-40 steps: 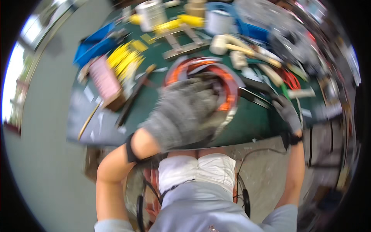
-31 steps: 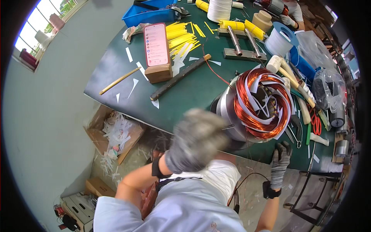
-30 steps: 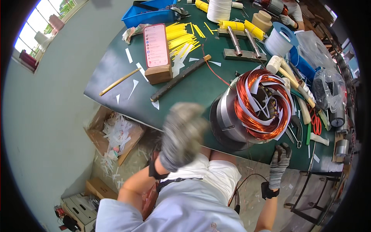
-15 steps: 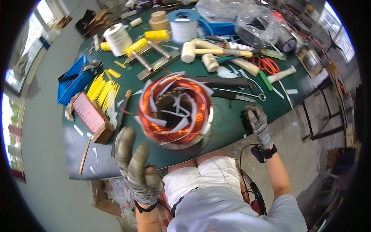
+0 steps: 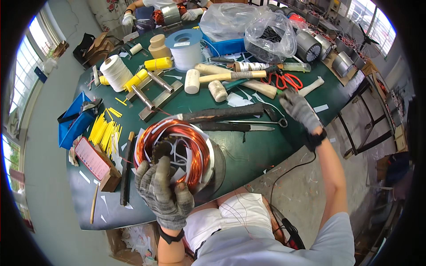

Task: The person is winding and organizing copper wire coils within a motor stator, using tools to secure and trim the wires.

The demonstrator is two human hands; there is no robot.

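A motor stator [image 5: 216, 164] with a ring of orange copper windings [image 5: 200, 153] and white insulating strips stands near the table's front edge. My left hand [image 5: 164, 190], in a grey knitted glove, is over the windings' near left side, fingers apart and pointing up; whether it touches them I cannot tell. My gloved right hand [image 5: 299, 108] reaches to the right side of the table, beside the red-handled scissors [image 5: 284, 81]. Its fingers curl down over a green-handled tool, mostly hidden under the glove. A black-handled knife [image 5: 226, 127] and long metal scissors or tweezers lie between stator and hand.
Mallets [image 5: 222, 77], a white thread cone [image 5: 116, 71], a blue-flanged spool [image 5: 185, 51] and a metal frame [image 5: 160, 99] crowd the back. At left are yellow strips [image 5: 106, 133], a blue bin [image 5: 75, 119] and a dark stick [image 5: 127, 170]. A person's gloved hands [image 5: 191, 14] work at the far end.
My right hand has moved forward from the table's right edge onto the green-handled tool. My left hand has come up to the windings. The view has shifted, bringing a co-worker's hands into sight.
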